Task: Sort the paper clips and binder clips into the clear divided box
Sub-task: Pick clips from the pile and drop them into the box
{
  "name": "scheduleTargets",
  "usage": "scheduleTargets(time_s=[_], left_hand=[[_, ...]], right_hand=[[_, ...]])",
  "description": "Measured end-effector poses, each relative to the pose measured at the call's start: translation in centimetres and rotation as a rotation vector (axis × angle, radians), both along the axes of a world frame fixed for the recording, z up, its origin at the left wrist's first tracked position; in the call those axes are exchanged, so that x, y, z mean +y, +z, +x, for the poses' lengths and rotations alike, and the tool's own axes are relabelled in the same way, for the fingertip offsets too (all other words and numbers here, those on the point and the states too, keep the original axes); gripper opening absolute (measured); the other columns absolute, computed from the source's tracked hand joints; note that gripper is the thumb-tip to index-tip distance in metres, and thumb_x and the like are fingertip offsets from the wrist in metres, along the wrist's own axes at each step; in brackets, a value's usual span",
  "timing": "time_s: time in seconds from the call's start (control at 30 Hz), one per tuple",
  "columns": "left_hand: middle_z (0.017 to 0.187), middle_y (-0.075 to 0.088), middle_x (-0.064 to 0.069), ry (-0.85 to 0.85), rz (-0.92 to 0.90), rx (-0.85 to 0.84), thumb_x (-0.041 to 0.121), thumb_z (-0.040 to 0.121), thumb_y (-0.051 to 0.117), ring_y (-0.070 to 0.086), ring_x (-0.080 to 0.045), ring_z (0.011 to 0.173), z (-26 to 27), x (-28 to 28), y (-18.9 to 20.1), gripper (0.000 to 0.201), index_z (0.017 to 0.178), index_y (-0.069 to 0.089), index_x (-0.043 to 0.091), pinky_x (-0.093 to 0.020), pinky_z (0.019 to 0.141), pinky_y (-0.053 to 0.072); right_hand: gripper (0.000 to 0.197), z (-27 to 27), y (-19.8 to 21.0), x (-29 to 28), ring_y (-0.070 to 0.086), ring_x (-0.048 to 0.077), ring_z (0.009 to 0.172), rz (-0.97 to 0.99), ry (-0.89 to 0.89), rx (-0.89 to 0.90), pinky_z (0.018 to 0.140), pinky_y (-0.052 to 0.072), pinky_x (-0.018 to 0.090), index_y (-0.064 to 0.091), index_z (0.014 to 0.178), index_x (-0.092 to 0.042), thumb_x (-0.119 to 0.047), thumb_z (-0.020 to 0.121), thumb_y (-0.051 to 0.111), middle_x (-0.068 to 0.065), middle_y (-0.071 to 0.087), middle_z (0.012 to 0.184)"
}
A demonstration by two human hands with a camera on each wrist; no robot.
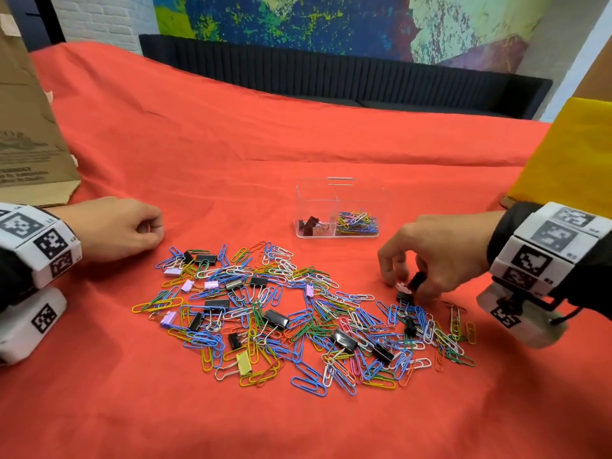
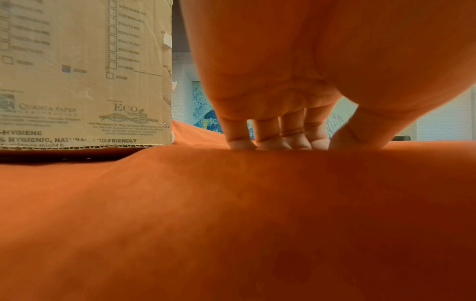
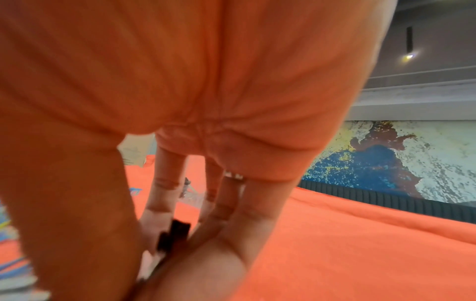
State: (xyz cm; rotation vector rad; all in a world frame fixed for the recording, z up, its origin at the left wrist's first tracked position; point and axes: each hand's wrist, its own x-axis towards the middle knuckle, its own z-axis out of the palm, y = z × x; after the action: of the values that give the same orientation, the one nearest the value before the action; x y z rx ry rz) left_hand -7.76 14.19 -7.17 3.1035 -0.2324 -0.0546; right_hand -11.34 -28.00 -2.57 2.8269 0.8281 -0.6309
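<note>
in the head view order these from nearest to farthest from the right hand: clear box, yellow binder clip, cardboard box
1. Clear box, just up-left of the right hand.
2. Yellow binder clip, low in the pile's left part.
3. Cardboard box, far left edge.

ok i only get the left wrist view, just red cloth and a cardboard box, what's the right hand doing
Observer: The right hand pinches a small black binder clip at the pile's right edge.
Operator: anything in the box yet
Observer: The clear divided plastic box holds dark binder clips in its left compartment and coloured wire paper clips in its right.
Operator: much left
Observer: A large mixed pile of clips lies on the red cloth.
</note>
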Motion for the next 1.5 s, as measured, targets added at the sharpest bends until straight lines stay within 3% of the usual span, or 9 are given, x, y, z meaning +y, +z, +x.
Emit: scheduleTargets(time_s=[0.1,0.3,0.4,0.63,0.87,1.1,1.3,1.4,1.5], left_hand=[[0.069,0.066,0.010,0.008,0.005,0.002,0.028,0.087,0.060,0.061,-0.013,0.068,-0.1,-0.1,0.1,0.010,0.078,0.060,0.025,-0.030,0.073,0.050],[0.068,0.066,0.008,0.008,0.000,0.008,0.027,0.088,0.060,0.060,-0.012,0.066,-0.2,-0.4,0.2,0.010,0.078,0.060,0.024,-0.028,0.069,0.047],[0.069,0.066,0.008,0.007,0.009,0.013,0.028,0.088,0.059,0.060,-0.012,0.067,-0.3,-0.4,0.2,0.010,0.078,0.060,0.024,-0.028,0.070,0.048],[0.069,0.064,0.009,-0.007,0.034,-0.005,0.029,0.089,0.058,0.058,-0.009,0.066,-0.3,-0.3,0.2,0.013,0.077,0.057,0.025,-0.026,0.068,0.043],[0.071,0.064,0.010,-0.013,0.027,0.008,0.030,0.088,0.057,0.059,-0.012,0.070,-0.1,0.0,0.0,0.014,0.074,0.056,0.027,-0.029,0.073,0.047],[0.070,0.066,0.009,0.008,0.030,-0.007,0.030,0.088,0.058,0.060,-0.008,0.067,-0.2,-0.4,0.1,0.013,0.075,0.058,0.027,-0.028,0.071,0.047],[0.068,0.065,0.007,0.001,0.012,-0.024,0.027,0.088,0.061,0.058,-0.008,0.063,-0.2,-0.4,0.0,0.012,0.077,0.060,0.024,-0.015,0.057,0.038],[0.067,0.066,0.006,0.000,0.006,-0.024,0.025,0.087,0.063,0.059,-0.012,0.064,-0.1,-0.4,0.0,0.013,0.075,0.060,0.024,-0.020,0.060,0.041],[0.068,0.066,0.006,0.005,0.011,-0.029,0.026,0.087,0.063,0.061,-0.014,0.065,-0.1,-0.4,0.0,0.014,0.074,0.060,0.024,-0.025,0.064,0.043]], right_hand=[[0.024,-0.3,-0.5,0.0,0.057,-0.011,0.070,0.027,0.038,-0.082,0.056,0.037,0.005,0.067,0.089,-0.031,-0.023,0.068,0.075,-0.012,0.065,0.084],[0.017,-0.2,0.6,0.6,0.057,-0.012,0.066,0.012,0.003,-0.147,0.060,0.045,0.012,0.064,0.074,-0.033,-0.024,0.065,0.076,-0.016,0.068,0.075],[0.016,1.4,3.5,1.6,0.059,-0.013,0.064,0.138,-0.019,-0.307,0.058,0.041,0.007,0.068,0.076,-0.029,-0.020,0.065,0.076,-0.018,0.068,0.067],[0.012,6.6,4.6,7.5,0.069,0.023,0.077,0.520,0.060,-0.669,0.077,0.054,0.032,0.066,0.084,-0.020,-0.014,0.075,0.064,-0.001,0.071,0.085],[0.018,7.3,2.6,7.7,0.072,0.015,0.078,0.526,-0.008,-0.581,0.076,0.054,0.028,0.069,0.090,-0.019,-0.017,0.074,0.077,-0.003,0.071,0.092],[0.007,3.4,5.1,3.5,0.069,0.011,0.070,0.490,0.015,-0.613,0.073,0.055,0.027,0.073,0.077,-0.021,-0.015,0.074,0.073,-0.009,0.070,0.071],[0.033,-1.8,2.0,-0.8,0.067,-0.006,0.075,0.177,-0.014,-0.046,0.059,0.043,0.003,0.071,0.097,-0.040,-0.018,0.074,0.079,-0.043,0.061,0.083],[0.047,-3.2,-0.5,-1.6,0.066,0.002,0.082,0.178,0.037,0.024,0.065,0.050,0.011,0.067,0.109,-0.044,-0.015,0.074,0.073,-0.026,0.063,0.100],[0.040,-3.4,-1.5,-1.3,0.066,0.005,0.078,0.209,0.056,-0.033,0.067,0.052,0.020,0.068,0.099,-0.041,-0.012,0.070,0.065,-0.014,0.066,0.093]])
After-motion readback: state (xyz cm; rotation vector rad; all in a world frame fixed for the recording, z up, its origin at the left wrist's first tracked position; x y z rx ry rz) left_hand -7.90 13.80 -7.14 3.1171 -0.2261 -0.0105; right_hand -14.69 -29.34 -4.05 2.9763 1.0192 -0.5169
